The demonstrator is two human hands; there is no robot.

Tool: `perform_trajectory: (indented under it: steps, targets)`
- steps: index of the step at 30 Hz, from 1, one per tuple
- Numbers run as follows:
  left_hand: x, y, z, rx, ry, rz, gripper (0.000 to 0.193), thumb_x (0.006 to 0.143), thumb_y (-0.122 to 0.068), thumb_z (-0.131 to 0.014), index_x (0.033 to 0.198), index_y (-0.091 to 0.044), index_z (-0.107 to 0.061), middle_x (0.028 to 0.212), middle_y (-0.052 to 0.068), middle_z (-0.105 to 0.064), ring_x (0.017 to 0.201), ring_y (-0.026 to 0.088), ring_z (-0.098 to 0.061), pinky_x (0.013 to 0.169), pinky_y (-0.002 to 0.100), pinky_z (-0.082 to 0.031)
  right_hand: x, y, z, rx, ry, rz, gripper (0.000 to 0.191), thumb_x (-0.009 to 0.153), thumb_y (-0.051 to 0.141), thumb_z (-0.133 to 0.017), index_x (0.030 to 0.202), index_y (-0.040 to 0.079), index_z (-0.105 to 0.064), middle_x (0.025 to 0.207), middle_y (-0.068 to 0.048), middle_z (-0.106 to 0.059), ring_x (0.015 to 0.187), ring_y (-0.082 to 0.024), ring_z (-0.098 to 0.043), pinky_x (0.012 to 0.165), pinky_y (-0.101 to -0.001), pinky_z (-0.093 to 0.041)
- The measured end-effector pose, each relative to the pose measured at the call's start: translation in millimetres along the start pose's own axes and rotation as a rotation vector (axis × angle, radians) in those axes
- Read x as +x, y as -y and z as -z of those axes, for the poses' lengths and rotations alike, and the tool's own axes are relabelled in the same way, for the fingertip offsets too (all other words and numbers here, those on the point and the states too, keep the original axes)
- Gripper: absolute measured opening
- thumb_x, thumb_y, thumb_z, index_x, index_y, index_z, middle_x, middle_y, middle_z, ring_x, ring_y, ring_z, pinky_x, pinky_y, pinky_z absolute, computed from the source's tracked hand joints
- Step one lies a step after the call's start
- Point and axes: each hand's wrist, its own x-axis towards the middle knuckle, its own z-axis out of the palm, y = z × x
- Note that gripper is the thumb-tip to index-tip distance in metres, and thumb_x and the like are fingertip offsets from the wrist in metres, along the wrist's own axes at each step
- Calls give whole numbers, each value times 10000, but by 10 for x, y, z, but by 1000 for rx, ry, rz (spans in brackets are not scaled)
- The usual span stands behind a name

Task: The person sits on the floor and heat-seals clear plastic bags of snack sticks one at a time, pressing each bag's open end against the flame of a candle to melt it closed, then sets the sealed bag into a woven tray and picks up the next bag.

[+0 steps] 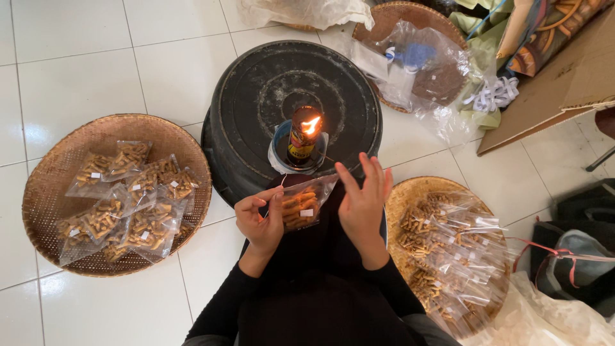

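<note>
two hands meet over the lap: the left hand (259, 218) pinches a small clear snack bag (302, 206) by its edge, while the right hand (364, 204) holds its fingers spread beside it. just beyond, the lamp flame (312, 124) burns on an upturned black tub (291, 96), near enough to reach the bag's mouth. woven trays (45, 192) flank the lap.
</note>
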Motion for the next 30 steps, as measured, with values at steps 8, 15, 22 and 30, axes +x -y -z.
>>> perform_trajectory:
  steps: [8,15,22,30]
  targets:
    - [-60,18,-49,-16,24,-9,348,977,69,-694,1073,-36,-376,1002,197,-744,956,223,-765,910,306,-595,33,348,167,165,-56,174,496,923,-8,-603,1363,207,-685,1491,-133,-519,1443,-338,-440,1250,-553,-252]
    - [-46,-1,-30,102,16,-52,369,930,78,-716,1056,-26,-385,960,201,-740,887,217,-753,840,293,-575,126,574,72,77,6,330,496,937,16,-615,1347,275,-720,1490,-109,-545,1424,-299,-481,1239,-554,-250]
    - [-4,-14,-32,9,23,-13,368,967,71,-704,1076,-39,-370,978,187,-742,934,209,-761,888,300,-593,120,62,96,38,34,69,519,845,-67,-621,1277,202,-723,1447,-132,-565,1410,-337,-489,1243,-562,-283]
    - [-49,-52,-11,35,83,44,352,973,54,-710,1142,-18,-410,1014,167,-755,943,193,-763,895,272,-578,284,180,229,559,158,98,398,858,148,-772,1239,74,-686,1257,-91,-653,1280,-289,-554,1180,-537,-280]
